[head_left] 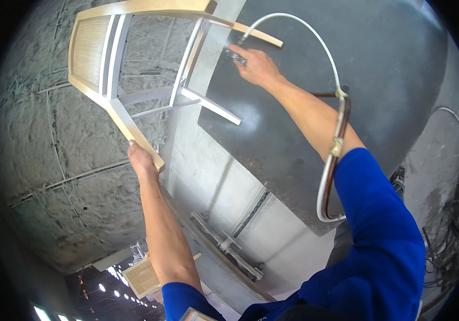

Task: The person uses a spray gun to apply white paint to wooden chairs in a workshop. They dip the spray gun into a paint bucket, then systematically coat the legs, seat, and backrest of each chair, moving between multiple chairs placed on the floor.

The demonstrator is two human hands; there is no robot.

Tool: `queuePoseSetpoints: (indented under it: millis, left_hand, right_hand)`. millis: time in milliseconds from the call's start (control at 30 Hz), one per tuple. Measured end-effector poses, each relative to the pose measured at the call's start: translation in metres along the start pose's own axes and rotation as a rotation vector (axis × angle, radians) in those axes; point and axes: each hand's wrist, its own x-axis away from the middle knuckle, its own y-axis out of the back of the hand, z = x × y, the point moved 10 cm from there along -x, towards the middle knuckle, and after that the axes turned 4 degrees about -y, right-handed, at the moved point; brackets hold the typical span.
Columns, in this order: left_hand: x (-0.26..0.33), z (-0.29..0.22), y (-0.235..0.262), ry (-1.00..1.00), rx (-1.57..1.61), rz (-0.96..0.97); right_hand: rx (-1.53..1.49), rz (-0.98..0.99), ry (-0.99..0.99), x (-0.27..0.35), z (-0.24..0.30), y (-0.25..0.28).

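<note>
A chair frame [121, 120] of pale wood with white-coated rails is tilted on its side at the upper left. A light woven panel [86, 49] fills its far-left end. My left hand [141, 159] is closed round the near end of one wooden leg. To the right of the frame, my right hand [259, 67] grips a small metal spray gun [236, 56], its front toward the chair's white stretchers. A white hose [317, 38] arcs from the gun over to my right forearm. What supports the chair is not plain to see.
A dark board [390, 96] with whitish spray patches lies on the right. Textured grey sheeting [31, 144] covers the left side. Below are a metal bracket [229, 249] and another pale panelled piece [142, 275]. Tangled hoses [446, 257] lie at the right edge.
</note>
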Motion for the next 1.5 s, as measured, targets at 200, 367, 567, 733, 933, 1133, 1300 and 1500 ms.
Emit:
queuePoseSetpoints:
  millis: [200,367,567,733,933,1133,1300,1500]
  left_hand:
    - [0.003,-0.004,-0.001,0.032,-0.01,0.004]
    - [0.002,-0.008,-0.002,0.037,0.036,-0.047]
    - [0.0,-0.01,-0.007,0.026,0.012,0.016]
    - [-0.008,-0.01,-0.005,-0.002,0.019,0.006]
    - [-0.015,-0.004,-0.004,-0.025,-0.041,0.008]
    - [-0.013,0.007,0.003,-0.107,-0.083,-0.062]
    - [0.021,0.009,0.002,-0.077,-0.09,-0.124]
    - [0.084,-0.002,-0.002,-0.108,-0.112,-0.235]
  right_hand:
    - [-0.004,0.343,0.035,0.003,0.014,-0.093]
    - [-0.009,0.565,0.131,0.028,0.014,-0.119]
    - [-0.036,0.105,0.014,0.011,-0.015,-0.047]
    - [-0.505,-0.285,-0.269,0.043,-0.036,0.022]
    - [-0.626,-0.574,-0.698,0.119,-0.083,0.088]
    - [-0.69,-0.431,-0.754,0.087,-0.107,0.141]
    - [-0.975,-0.045,-0.632,0.055,-0.064,0.188]
    - [-1.275,0.088,-0.391,0.033,-0.037,0.261]
